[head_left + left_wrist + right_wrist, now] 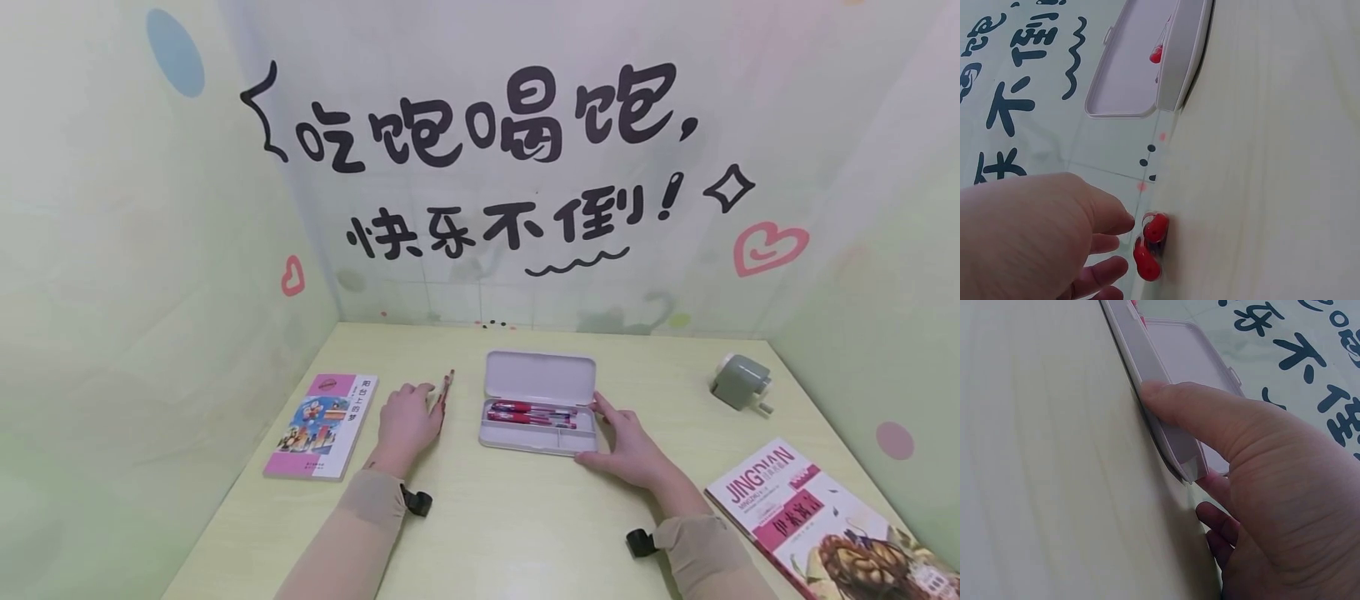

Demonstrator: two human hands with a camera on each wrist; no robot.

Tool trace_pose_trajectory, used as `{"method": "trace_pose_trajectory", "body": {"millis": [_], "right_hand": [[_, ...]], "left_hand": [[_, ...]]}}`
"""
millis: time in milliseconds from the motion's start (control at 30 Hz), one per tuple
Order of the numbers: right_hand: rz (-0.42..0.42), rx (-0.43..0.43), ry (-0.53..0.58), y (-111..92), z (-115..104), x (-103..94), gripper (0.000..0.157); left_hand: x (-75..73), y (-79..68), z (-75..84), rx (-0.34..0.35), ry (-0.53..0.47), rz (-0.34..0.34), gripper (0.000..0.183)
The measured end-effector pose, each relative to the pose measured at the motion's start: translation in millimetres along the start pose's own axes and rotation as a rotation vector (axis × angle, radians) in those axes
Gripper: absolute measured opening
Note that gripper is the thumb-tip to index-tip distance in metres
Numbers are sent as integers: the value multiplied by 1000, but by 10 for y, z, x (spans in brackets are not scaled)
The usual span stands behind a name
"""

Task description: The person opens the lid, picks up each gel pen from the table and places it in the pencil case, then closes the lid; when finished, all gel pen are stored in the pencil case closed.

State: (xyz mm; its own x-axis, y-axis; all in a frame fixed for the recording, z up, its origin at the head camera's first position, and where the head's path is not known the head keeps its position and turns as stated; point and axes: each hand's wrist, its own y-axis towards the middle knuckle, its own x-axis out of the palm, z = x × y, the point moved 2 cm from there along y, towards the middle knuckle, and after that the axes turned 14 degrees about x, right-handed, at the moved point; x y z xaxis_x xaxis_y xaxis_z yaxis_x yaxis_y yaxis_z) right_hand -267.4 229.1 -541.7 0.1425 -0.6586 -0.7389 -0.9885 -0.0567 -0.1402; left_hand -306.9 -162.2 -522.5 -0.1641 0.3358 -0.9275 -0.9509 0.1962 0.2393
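An open pale-lilac pencil case (540, 437) lies mid-table, its lid tilted back. Several red pens (528, 414) lie in its rear compartment. My right hand (633, 450) holds the case's right end, thumb (1166, 397) against the front wall and forefinger at the back corner. To the left of the case, my left hand (408, 423) rests at the table with loosely bent fingers. Just right of its thumb lie two red pens (446, 390); their red ends (1155, 228) show beside the fingertips in the left wrist view, with no grip on them visible.
A pink-covered book (321, 427) lies left of my left hand. At the far right stands a grey-green pencil sharpener with a crank (741, 383). A larger illustrated book (817, 525) lies at the front right. Printed curtains enclose the table's back and sides.
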Motion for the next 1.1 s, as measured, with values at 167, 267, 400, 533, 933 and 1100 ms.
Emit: {"method": "trace_pose_trajectory", "body": {"millis": [167, 267, 400, 533, 933, 1100], "right_hand": [[-3, 14, -2, -1, 9, -4, 124], [-2, 18, 3, 0, 11, -6, 124], [1, 12, 13, -8, 4, -5, 125], [-1, 14, 17, -5, 11, 2, 125], [5, 7, 12, 17, 39, 9, 125], [6, 4, 15, 18, 43, 8, 125]], "left_hand": [[5, -1, -20, -19, 3, -42, 50], [24, 13, -45, -42, 5, -68, 49], [30, 19, -69, -63, 7, -81, 40], [-2, -2, -58, -63, -14, -70, 29], [-32, 3, -14, -67, -43, -44, 25], [-58, 59, 84, -40, -13, 3, 30]]}}
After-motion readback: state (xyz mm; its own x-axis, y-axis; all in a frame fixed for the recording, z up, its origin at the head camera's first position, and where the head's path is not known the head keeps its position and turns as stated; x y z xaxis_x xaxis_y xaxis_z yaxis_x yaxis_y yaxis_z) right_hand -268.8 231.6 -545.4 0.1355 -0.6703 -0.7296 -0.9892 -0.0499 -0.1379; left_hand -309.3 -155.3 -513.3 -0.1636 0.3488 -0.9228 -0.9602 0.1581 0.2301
